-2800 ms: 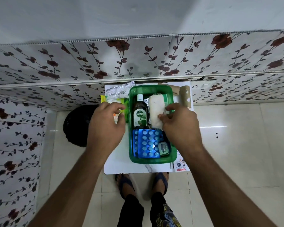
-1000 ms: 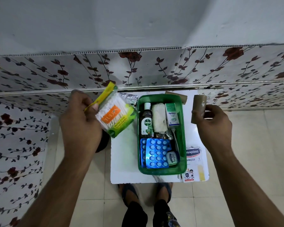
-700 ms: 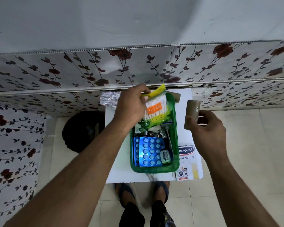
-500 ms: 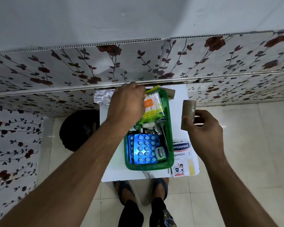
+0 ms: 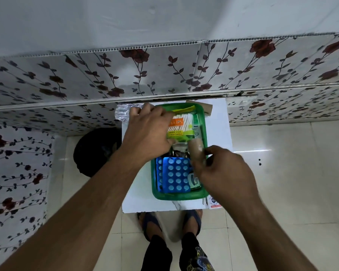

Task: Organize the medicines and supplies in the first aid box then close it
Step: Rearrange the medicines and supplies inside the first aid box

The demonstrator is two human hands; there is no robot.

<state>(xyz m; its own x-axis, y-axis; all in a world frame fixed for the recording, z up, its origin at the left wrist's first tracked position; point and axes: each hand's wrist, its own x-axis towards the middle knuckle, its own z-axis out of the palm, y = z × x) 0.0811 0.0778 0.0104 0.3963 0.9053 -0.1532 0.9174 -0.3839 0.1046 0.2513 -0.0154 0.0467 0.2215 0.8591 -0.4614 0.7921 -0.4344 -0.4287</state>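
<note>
Green box (image 5: 205, 132) crowded; table's right side (image 5: 219, 133) free

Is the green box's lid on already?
No, the green box is open on top, showing the cotton swab pack and blue pill strip inside.

The green box (image 5: 205, 132) looks like glossy translucent plastic; the blue blister strip (image 5: 176, 174) at its 6 o'clock end shines. The cotton swab packet (image 5: 181, 127) at 12 o'clock is clear film, and the floor tiles (image 5: 282, 173) are glossy.

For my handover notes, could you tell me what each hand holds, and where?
Right hand: brown roll, near end. Left hand: cotton swab pack, left edge.
</note>
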